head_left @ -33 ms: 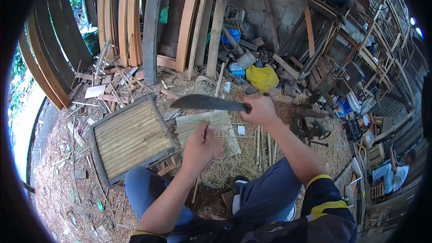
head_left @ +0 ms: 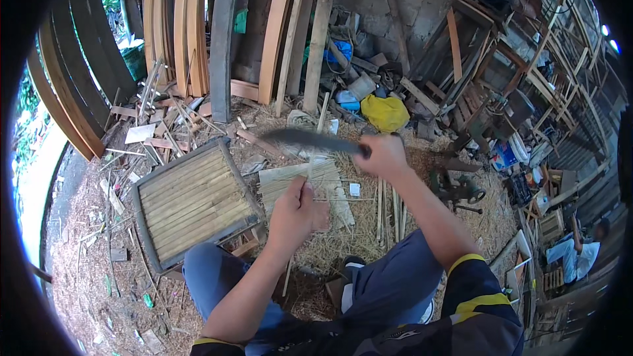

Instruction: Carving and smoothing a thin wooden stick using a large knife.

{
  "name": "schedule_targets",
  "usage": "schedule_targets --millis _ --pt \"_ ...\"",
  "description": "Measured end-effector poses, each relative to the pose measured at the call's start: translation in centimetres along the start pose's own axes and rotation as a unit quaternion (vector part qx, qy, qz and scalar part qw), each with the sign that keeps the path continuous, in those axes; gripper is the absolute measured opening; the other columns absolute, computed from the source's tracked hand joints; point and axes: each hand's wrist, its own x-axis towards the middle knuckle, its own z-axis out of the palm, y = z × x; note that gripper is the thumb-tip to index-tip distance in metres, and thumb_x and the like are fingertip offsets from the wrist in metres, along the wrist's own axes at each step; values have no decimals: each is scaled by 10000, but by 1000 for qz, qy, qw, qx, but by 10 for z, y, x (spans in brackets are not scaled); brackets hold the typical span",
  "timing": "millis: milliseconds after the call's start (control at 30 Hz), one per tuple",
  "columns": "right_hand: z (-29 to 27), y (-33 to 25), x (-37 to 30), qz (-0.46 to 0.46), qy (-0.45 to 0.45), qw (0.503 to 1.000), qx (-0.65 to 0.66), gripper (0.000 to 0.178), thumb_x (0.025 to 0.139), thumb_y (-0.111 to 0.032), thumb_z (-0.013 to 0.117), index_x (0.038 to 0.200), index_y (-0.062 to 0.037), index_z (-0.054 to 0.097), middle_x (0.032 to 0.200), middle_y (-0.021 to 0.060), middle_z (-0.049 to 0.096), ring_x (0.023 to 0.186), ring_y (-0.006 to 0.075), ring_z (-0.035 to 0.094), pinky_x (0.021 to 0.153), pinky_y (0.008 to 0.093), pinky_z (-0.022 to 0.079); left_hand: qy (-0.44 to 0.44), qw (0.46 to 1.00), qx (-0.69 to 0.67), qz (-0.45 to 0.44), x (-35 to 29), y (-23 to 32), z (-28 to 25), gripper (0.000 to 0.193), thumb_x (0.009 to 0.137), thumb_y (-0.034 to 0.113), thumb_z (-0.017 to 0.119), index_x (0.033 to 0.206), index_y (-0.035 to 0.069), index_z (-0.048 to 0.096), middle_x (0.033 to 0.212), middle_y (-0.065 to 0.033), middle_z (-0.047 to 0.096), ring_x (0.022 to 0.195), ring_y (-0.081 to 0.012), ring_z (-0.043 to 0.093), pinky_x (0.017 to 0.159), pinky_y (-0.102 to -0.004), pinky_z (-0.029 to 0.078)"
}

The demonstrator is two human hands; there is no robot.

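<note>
My right hand (head_left: 384,156) is closed round the handle of a machete. Its long dark blade (head_left: 310,140) points left, blurred, above my other hand. My left hand (head_left: 291,214) pinches a thin pale wooden strip (head_left: 311,168) that stands up past the thumb, close under the blade. The strip's lower part (head_left: 286,280) seems to come out below the hand, between my knees. Whether blade and strip touch, I cannot tell. Beneath the hands lies a pale woven mat or board (head_left: 270,181) on the shavings.
A dark-framed bamboo slat panel (head_left: 140,221) lies at my left. Several thin sticks (head_left: 380,214) lie right of the mat. Planks (head_left: 280,33) lean on the far wall beside a yellow bag (head_left: 386,114). A metal vise-like tool (head_left: 455,188) stands right. Another person (head_left: 580,254) sits far right.
The machete blade has tilted, its tip slightly higher and further right, and is now blurred. My right hand has shifted slightly; the left hand stays nearly still with the strip.
</note>
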Motion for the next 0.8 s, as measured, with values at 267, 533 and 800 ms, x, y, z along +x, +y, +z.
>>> schedule_targets --millis 267,533,800 --pt "-8 -18 -8 -39 -41 998 -17 295 793 -410 695 839 -122 734 753 131 717 724 365 706 679 472 570 -19 998 8 -59 2 5 6 242 1074 217 481 1121 -5 563 760 -181 541 693 -279 531 689 -394 448" --pt "2 1 -12 -11 24 999 44 295 754 -411 730 823 -125 719 700 139 685 728 361 706 677 489 566 -40 995 22 -84 4 12 3 231 1067 203 490 1109 -9 569 820 -197 584 744 -279 572 726 -381 466" --pt "9 -29 4 63 -1 998 26 300 790 -393 711 759 -98 666 693 155 685 697 367 701 678 493 559 43 998 0 -36 15 -12 0 199 1050 191 505 1115 21 587 775 -267 614 711 -494 577 639 -493 455"
